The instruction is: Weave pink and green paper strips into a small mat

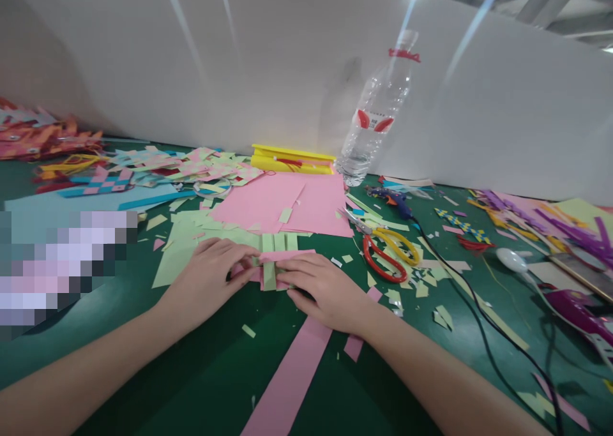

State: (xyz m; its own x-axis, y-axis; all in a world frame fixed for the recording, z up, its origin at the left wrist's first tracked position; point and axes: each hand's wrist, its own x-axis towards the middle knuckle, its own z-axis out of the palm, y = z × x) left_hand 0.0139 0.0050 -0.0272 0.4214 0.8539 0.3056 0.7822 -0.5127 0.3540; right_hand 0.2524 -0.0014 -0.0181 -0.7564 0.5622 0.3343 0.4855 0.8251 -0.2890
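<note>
Pink strip [290, 382] is lying nearest us at bottom centre, reaching our right hand [330, 289]. We are steadying the weave [269, 275] mid-frame from both sides, probably so its strips aren't slipping. Our left hand [211, 267] is pinching its left end narrowly; our right fingers are resting close together on its right, though we cannot tell whether that thumb is gripping.

The left hand [211, 275] and right hand [330, 289] hold paper strips [269, 275].
</note>
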